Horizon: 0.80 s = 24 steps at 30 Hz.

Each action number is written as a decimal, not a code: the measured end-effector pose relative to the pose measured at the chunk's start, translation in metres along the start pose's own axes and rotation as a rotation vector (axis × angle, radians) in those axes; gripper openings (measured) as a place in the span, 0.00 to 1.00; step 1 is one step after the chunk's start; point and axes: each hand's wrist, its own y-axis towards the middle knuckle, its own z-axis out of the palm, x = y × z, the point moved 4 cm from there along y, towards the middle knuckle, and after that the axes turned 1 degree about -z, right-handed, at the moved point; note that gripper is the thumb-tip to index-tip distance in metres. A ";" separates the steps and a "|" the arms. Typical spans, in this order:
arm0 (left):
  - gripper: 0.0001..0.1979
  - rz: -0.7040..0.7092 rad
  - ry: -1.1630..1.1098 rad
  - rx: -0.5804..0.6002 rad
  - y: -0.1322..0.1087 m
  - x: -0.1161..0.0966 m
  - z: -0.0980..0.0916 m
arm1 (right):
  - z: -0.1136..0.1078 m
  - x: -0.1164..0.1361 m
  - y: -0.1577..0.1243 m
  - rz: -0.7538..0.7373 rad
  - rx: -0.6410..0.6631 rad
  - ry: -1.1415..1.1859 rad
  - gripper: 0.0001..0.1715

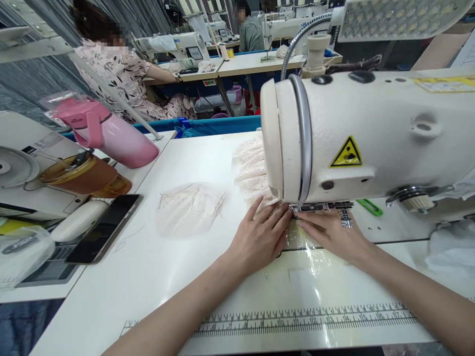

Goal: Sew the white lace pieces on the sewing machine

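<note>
**Inspector A:** We note the lace piece lying at the needle area, under the sewing machine head. The left hand lies flat on it, fingers spread and extended, pinning rather than gripping. The right hand rests palm down just beside it, fingertips at the presser foot; it closes on nothing.

**Inspector B:** Agreed. We judge the fabric light, limp and sheer, liable to pucker or snag. It is best held by flat pressure on either side of the seam line, not by pinching.

**Inspector A:** How much of it lies beneath the foot we cannot tell; the machine head hides that spot.

**Inspector B:** Surroundings: a second lace piece lies to the left on the white table, apart from the hands. More lace is heaped behind the head. A phone, a pink bottle and an amber jar stand well to the left. The needle is the one hazard near the fingertips.
</note>
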 end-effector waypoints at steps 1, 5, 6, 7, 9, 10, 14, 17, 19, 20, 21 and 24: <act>0.19 0.001 -0.009 0.016 0.000 0.001 0.000 | 0.000 0.000 0.000 0.007 0.012 0.002 0.15; 0.21 -0.002 -0.028 0.051 0.001 0.002 0.001 | -0.001 0.003 0.000 0.027 0.029 -0.028 0.17; 0.21 -0.001 -0.026 0.051 0.001 0.002 0.001 | -0.002 0.003 0.000 0.026 0.023 -0.035 0.17; 0.21 0.000 -0.024 0.049 0.002 0.002 0.000 | -0.002 0.003 0.000 0.025 0.019 -0.040 0.17; 0.20 0.003 -0.017 0.045 0.002 0.001 0.000 | -0.002 0.003 0.000 0.023 0.020 -0.041 0.17; 0.20 0.004 -0.015 0.044 0.002 0.001 0.000 | -0.002 0.003 0.000 0.025 0.025 -0.039 0.17; 0.20 0.004 -0.019 0.045 0.002 0.001 0.000 | -0.001 0.003 0.000 0.034 0.058 -0.036 0.17; 0.20 -0.011 -0.022 0.044 0.002 0.001 0.000 | -0.001 0.004 0.000 0.018 0.068 -0.061 0.18; 0.20 -0.020 -0.022 0.053 0.002 0.001 0.000 | -0.001 0.005 0.000 0.007 0.063 -0.083 0.18; 0.20 -0.023 -0.021 0.060 0.002 0.001 0.000 | -0.001 0.005 0.000 0.004 0.061 -0.093 0.18; 0.21 -0.026 -0.021 0.067 0.002 0.001 0.000 | -0.001 0.004 0.000 0.003 0.060 -0.101 0.19; 0.22 -0.035 -0.025 0.088 0.003 0.001 0.002 | 0.001 0.004 0.000 -0.003 0.060 -0.135 0.19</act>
